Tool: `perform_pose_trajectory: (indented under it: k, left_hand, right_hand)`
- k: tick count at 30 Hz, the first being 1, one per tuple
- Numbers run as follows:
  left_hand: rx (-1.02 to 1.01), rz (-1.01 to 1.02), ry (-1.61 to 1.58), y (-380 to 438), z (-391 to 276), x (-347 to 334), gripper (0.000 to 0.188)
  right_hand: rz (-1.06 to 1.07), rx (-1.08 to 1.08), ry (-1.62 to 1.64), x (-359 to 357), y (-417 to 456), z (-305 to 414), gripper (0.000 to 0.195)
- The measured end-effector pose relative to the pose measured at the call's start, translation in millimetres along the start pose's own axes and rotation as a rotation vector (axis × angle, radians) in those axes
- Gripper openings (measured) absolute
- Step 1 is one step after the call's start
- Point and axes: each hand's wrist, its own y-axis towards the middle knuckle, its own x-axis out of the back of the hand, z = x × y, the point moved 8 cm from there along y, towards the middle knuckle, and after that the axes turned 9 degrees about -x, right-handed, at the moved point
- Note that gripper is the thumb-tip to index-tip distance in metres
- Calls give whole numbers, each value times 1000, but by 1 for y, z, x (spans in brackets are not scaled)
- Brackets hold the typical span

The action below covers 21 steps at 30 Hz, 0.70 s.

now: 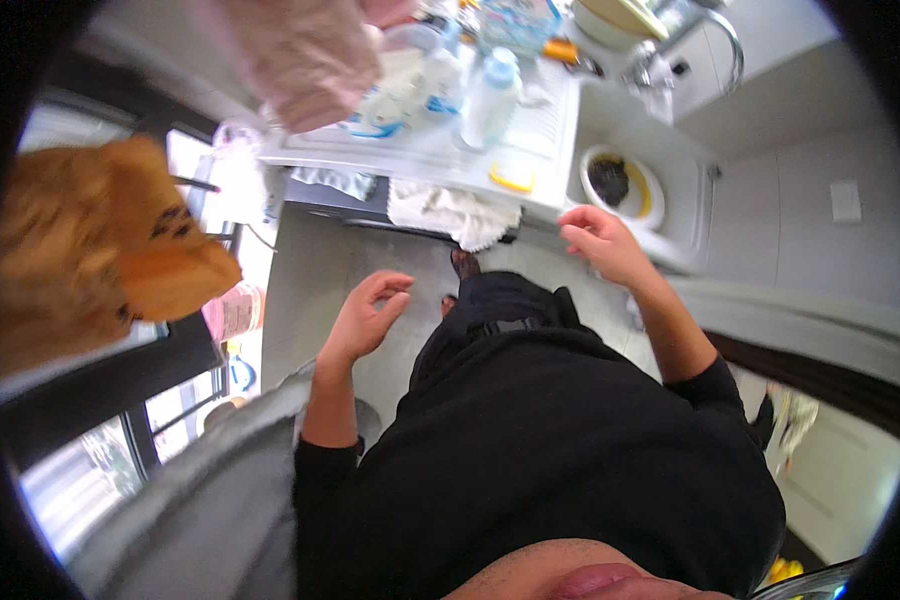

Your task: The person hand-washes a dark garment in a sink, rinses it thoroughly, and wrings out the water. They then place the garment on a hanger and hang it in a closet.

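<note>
My left hand (369,313) hangs in the air over the floor, fingers loosely curled and holding nothing. My right hand (598,241), also empty with bent fingers, is near the front rim of a white sink (696,210). A round white dish (649,196) with something dark and a yellow patch inside lies in the sink. Left of the sink, a plastic bottle with a light-blue cap (493,97) stands on a white ribbed counter (420,161). A yellow-edged item (511,178) lies at its front edge, above a hanging white cloth (450,210).
A chrome faucet (649,64) rises behind the sink. Pink cloth (300,60) hangs at upper left, with a large orange-brown item (105,247) below it. Grey fabric (217,480) is at lower left. A pink-labelled container (236,311) stands by the window.
</note>
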Motion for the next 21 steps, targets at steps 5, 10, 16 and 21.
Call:
perform_pose_trajectory:
  k: [5,10,16,21]
  left_hand:
    - [221,194,632,-51,112,-15,42]
    - [79,204,614,19,58,-60,42]
    - [-221,-65,610,164,-64,-155,31]
    - [-242,-156,834,354,-129,-242,43]
  right_hand:
    - [-229,-207,-301,45,-62,-79,38]
    - [-293,-168,-210,83,-48,-135,41]
    - [-248,290,-314,95,-21,-32,20]
    - [87,644,-412,51,-52,78,18]
